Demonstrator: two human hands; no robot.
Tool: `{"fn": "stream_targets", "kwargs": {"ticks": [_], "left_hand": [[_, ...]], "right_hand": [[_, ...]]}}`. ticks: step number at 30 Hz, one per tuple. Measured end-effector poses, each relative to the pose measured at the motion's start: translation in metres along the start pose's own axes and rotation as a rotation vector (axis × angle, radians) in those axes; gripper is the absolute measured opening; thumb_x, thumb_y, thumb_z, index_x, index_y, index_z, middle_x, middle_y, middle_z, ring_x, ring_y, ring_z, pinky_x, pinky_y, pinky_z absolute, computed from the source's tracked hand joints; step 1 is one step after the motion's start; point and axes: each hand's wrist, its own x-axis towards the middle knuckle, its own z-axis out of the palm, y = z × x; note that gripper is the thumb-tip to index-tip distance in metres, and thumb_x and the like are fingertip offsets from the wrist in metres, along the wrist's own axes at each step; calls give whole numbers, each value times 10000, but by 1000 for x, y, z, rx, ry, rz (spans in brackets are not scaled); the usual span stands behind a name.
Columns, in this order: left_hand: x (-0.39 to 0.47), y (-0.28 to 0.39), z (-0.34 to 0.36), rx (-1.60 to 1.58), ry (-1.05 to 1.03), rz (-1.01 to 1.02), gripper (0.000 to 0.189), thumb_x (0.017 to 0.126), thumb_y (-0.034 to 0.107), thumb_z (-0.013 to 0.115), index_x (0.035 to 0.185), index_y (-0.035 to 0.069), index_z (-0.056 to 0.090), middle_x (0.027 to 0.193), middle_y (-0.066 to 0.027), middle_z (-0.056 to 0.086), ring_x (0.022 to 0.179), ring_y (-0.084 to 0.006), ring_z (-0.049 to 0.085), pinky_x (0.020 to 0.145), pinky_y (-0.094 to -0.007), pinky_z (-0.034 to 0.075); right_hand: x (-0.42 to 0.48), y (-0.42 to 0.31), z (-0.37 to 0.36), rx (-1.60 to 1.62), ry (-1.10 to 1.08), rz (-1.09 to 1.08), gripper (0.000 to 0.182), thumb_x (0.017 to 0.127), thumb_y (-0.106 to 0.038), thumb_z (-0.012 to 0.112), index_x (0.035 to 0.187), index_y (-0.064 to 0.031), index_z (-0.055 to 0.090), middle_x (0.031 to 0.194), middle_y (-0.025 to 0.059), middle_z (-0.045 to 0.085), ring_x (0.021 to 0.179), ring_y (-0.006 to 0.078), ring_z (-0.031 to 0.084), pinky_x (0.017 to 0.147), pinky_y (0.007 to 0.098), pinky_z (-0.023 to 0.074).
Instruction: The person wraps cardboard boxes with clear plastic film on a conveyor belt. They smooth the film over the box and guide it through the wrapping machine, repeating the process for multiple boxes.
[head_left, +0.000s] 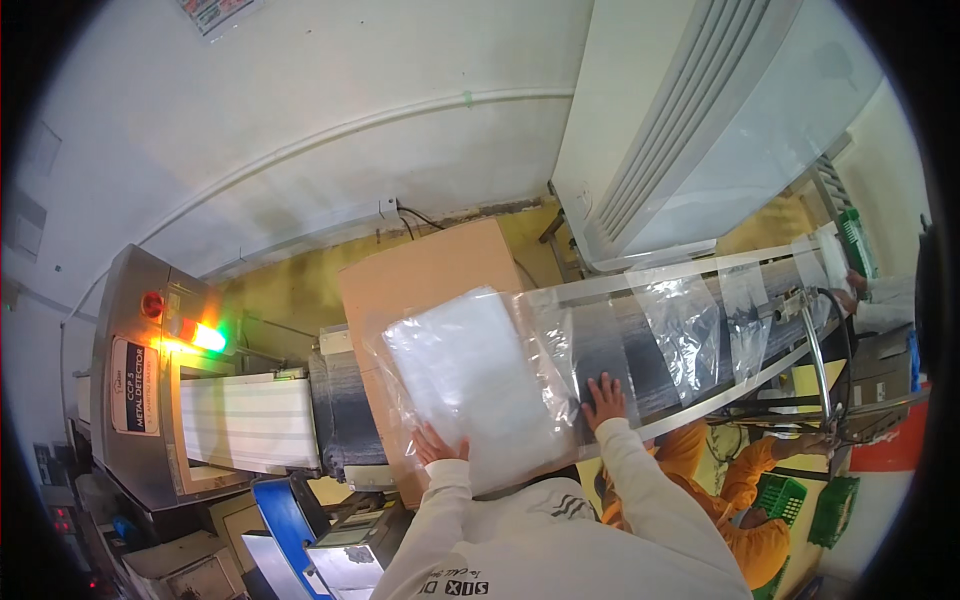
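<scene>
A thick stack of clear plastic bags (472, 367) lies on a brown cardboard sheet or box (427, 262) across the dark conveyor belt (645, 360). My left hand (440, 447) rests on the stack's near left edge, palm down with its fingers apart. Flat on the belt to the right of the stack is my right hand (604, 401), fingers spread, touching a clear plastic bag (600, 337). Further along the belt lie more loose clear bags (682, 330). Neither hand grips anything that I can see.
A metal detector (135, 382) with a lit signal lamp (204, 336) and a white belt (251, 424) stands left. A person in orange (750, 525) is beside the belt at right; another's hand (851, 292) is at its far end. A curved metal bracket (817, 360) overhangs the belt.
</scene>
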Motion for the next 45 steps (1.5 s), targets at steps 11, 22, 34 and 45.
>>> {"fn": "stream_targets", "kwargs": {"ticks": [11, 22, 34, 45], "left_hand": [[0, -5, 8, 209, -202, 69, 784, 678, 460, 658, 1348, 273, 297, 1418, -161, 161, 1303, -405, 113, 1001, -551, 192], [-2, -10, 10, 305, -150, 143, 837, 666, 497, 649, 1360, 197, 289, 1424, -155, 171, 1289, -404, 168, 1002, -533, 203], [5, -8, 20, 170, -241, 240, 837, 680, 436, 651, 1350, 105, 275, 1416, -176, 160, 1299, -372, 153, 1034, -479, 201], [14, 16, -10, 184, -506, 111, 927, 676, 556, 620, 1397, 241, 131, 1453, -129, 51, 1332, -334, 75, 1026, -507, 203]], "right_hand": [[30, -8, -30, -34, 187, 27, 559, 771, -217, 513, 1288, -76, 355, 1388, 160, 241, 1280, 388, 198, 1047, 485, 161], [-12, -49, 1, 27, -55, -59, 605, 807, -458, 475, 1352, -288, 273, 1449, 86, 142, 1313, 365, 146, 1035, 496, 187], [0, -37, -17, -9, 177, 50, 622, 730, -220, 539, 1304, -88, 337, 1407, 167, 208, 1292, 407, 159, 1049, 514, 123], [-16, -106, 12, 67, -33, -258, 567, 840, -398, 436, 1358, -249, 260, 1453, 67, 131, 1298, 384, 179, 1038, 485, 193]]}}
